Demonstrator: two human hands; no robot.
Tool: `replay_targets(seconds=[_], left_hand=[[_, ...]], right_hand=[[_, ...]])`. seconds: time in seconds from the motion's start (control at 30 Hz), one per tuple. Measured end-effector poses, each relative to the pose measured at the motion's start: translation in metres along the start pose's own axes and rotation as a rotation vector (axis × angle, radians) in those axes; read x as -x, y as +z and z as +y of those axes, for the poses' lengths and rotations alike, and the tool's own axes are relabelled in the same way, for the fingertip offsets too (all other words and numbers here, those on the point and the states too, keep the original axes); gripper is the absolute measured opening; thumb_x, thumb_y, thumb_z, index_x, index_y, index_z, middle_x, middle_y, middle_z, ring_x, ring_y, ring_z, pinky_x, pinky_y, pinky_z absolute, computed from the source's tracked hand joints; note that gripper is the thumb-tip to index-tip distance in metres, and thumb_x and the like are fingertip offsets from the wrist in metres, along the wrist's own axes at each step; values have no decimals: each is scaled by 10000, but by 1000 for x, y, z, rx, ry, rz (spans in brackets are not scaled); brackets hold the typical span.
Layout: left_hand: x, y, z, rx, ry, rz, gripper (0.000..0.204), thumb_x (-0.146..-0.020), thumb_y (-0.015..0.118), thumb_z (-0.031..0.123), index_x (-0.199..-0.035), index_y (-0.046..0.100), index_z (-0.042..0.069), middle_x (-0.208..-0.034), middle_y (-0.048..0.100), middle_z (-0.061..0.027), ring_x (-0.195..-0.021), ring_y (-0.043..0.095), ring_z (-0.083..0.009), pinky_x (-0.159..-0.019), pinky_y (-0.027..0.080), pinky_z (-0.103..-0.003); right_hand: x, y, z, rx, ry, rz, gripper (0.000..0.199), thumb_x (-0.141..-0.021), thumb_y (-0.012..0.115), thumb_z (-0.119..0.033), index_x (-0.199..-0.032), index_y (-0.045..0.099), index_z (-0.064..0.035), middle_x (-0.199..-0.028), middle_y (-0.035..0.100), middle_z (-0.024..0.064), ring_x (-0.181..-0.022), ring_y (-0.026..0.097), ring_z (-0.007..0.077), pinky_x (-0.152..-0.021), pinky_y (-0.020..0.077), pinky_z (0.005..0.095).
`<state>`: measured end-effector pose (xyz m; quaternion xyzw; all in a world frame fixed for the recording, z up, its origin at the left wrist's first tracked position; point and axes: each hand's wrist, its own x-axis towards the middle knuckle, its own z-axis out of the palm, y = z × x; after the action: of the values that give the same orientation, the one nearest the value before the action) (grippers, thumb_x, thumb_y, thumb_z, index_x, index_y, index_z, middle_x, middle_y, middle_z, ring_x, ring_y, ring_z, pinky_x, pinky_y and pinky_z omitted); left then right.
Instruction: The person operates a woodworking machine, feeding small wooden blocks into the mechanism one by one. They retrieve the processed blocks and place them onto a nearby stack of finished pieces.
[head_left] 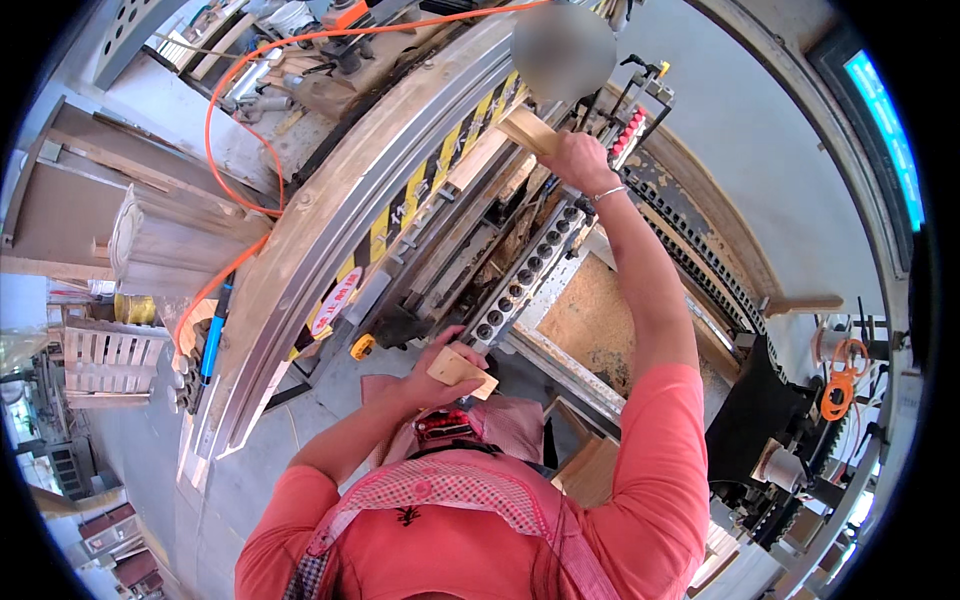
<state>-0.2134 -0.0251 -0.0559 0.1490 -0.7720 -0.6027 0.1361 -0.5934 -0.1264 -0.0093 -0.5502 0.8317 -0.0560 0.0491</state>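
- Workshop floor [315,415] near left; orange hose [300,39] looping far left; machine [521,290] in the middle, tray [590,320] of sawdust to its right.
- Right hand [580,163]: reached out to the machine's far end, fingers clamped on the near end of a board [530,130].
- Strip [478,162] lies just left of the board; touching or not, cannot tell.
- Left hand [428,378]: near side, fingers closed around a block [462,372], partly hidden by it.
- Progress: probably mid-work. Board and block both in hand, neither released. Setting both down looks left to do. Whether either is already cut or shaped, cannot tell; no finished stack identifiable.
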Motion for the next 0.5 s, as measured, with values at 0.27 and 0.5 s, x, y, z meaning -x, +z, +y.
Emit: replay_targets(seconds=[0.27, 0.5], left_hand=[[2, 2, 3, 13, -66, -5, 498, -719, 726, 89, -1095, 403, 44, -935, 607, -63, -939, 570, -130, -1033, 258, -340], [4, 7, -4, 195, -135, 64, 489, -704, 739, 109, -1096, 454, 48, -926, 605, -42, -909, 573, -112, -1046, 233, -329]], right_hand=[[3, 8, 10, 0, -41, 63, 463, -722, 656, -433, -910, 615, -12, -812, 643, 176, -799, 635, 304, -719, 512, 389], [2, 1, 10, -5, -60, 48, 435, -706, 680, -434, -850, 637, -26, -814, 645, 166, -794, 636, 303, -704, 515, 396]])
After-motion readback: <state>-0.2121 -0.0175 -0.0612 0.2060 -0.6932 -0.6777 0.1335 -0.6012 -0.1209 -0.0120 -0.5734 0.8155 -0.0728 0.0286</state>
